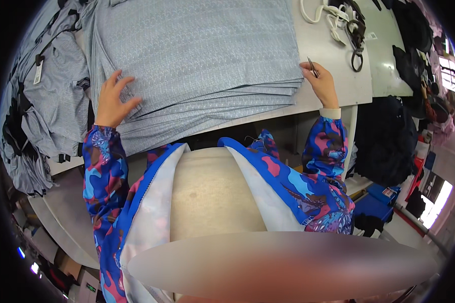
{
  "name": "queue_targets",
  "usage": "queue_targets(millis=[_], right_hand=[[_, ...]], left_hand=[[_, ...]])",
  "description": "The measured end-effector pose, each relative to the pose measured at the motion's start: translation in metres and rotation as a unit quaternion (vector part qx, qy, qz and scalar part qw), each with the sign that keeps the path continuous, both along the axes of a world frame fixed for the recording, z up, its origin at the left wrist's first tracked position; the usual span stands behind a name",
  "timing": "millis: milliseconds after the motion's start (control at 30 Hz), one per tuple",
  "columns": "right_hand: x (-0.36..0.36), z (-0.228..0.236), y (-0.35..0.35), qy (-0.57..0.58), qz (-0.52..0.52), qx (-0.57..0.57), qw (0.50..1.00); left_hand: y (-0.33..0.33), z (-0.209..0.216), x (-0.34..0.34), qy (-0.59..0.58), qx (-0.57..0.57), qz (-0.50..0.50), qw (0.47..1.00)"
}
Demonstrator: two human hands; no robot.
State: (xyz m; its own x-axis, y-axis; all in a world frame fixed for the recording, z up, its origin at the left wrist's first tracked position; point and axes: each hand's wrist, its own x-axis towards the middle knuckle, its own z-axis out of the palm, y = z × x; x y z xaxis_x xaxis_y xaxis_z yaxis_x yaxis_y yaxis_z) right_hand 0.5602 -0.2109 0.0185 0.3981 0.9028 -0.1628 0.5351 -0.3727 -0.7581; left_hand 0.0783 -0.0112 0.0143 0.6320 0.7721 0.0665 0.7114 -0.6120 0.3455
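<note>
A stack of grey-blue patterned fabric panels point(197, 45) lies on the table in front of me, its layers fanned out along the near edge. At the stack's left side is my left hand point(115, 101), open, with fingers spread on or just over the cloth; nothing is in it. My right hand point(322, 86) is closed at the near right corner of the stack. Small dark metal thread snips point(313, 67) are held in it, the tips pointing up and away. Its thumb and forefinger are at the fabric's right edge; whether they pinch the cloth I cannot tell.
On the left, grey garments point(58, 101) with a white tag point(38, 71) are heaped. White and dark cords point(356, 33) lie on the table point(333, 65) at the far right. A black cloth pile point(387, 141) and a blue box point(374, 199) stand right of the table.
</note>
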Motion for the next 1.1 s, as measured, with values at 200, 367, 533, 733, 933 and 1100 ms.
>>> queue_targets(millis=[200,367,533,733,933,1100], right_hand=[[-0.004,0.006,-0.026,-0.02,-0.006,0.032,0.999],[-0.008,0.0,-0.018,-0.076,0.021,0.083,0.993],[0.003,-0.001,-0.011,-0.148,0.026,0.077,0.986],[-0.003,0.028,0.004,0.212,-0.09,0.041,0.972],[-0.002,0.016,0.045,0.111,-0.109,0.193,0.969],[-0.012,0.036,0.066,0.209,-0.152,0.173,0.95]], left_hand=[[-0.022,0.003,-0.014,0.05,-0.032,-0.068,0.996],[-0.013,-0.013,-0.025,-0.009,-0.043,-0.06,0.997],[-0.011,-0.005,-0.024,-0.038,-0.07,-0.009,0.997],[0.0,-0.003,-0.03,-0.088,0.097,0.215,0.968],[-0.019,0.015,0.071,-0.225,0.124,0.04,0.966],[-0.043,0.001,0.176,-0.194,0.042,-0.141,0.97]])
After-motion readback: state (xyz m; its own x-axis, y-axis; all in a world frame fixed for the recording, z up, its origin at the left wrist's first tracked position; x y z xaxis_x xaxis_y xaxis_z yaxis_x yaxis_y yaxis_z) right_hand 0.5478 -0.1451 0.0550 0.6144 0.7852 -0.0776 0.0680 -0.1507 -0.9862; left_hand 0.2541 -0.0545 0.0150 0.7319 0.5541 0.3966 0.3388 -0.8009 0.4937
